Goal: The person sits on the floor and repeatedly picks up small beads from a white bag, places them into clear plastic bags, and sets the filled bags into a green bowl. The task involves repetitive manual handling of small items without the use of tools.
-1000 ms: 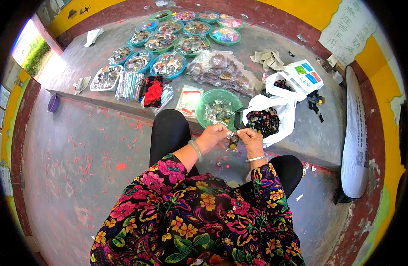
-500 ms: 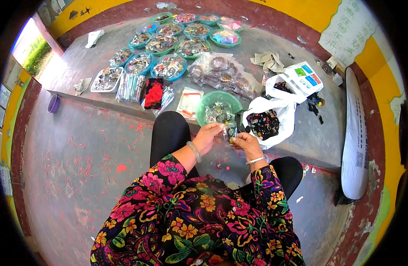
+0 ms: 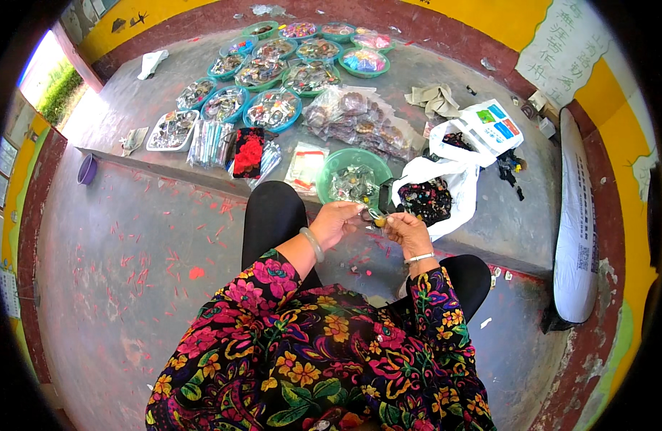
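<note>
Left grip (image 3: 337, 221) and right grip (image 3: 408, 228) pinch 1 small packet (image 3: 375, 214) between them. On the platform (image 3: 511, 228), the white bag (image 3: 465, 191) holds dark pieces (image 3: 426, 201), seemingly work left; the green bowl (image 3: 356, 154) beside it holds clear packets (image 3: 352, 185), seemingly done. The pinched packet, at the bowl's near side, looks unfinished.

Grey floor (image 3: 130, 302), yellow-and-maroon walls (image 3: 496, 25), daylight through opening (image 3: 54, 82) at left.
</note>
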`<state>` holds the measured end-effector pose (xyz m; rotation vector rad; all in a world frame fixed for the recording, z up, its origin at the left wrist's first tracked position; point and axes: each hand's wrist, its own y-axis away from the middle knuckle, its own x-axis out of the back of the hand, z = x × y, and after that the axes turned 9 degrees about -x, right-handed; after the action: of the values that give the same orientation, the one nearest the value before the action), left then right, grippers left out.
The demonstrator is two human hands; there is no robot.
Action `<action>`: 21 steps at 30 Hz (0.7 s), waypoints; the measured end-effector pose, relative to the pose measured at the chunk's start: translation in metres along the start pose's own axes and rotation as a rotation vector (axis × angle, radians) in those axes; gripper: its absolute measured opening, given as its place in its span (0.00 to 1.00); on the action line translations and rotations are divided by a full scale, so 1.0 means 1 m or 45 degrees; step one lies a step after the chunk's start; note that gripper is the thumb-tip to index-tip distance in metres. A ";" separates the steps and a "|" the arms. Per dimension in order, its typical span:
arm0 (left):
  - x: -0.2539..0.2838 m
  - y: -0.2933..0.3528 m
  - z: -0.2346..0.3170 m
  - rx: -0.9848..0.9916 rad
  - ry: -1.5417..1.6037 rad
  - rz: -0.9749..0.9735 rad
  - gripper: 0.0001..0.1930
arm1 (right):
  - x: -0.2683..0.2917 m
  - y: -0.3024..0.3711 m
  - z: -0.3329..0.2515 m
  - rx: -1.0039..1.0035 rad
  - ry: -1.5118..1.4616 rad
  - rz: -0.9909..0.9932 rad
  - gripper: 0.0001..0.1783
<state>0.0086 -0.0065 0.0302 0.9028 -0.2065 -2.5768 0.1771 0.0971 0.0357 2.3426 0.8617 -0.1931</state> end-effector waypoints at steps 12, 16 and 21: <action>0.008 -0.009 -0.012 -0.029 0.182 0.039 0.08 | -0.001 -0.011 0.013 0.447 0.211 0.219 0.03; 0.010 -0.011 -0.011 -0.009 0.216 0.022 0.08 | 0.002 -0.015 0.014 0.437 0.221 0.213 0.04; 0.017 -0.014 -0.016 -0.058 0.277 0.129 0.07 | 0.001 -0.009 0.009 0.206 0.266 0.165 0.05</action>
<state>0.0017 -0.0014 0.0042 1.1160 -0.1275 -2.3601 0.1732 0.0971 0.0236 2.5953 0.8137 0.0388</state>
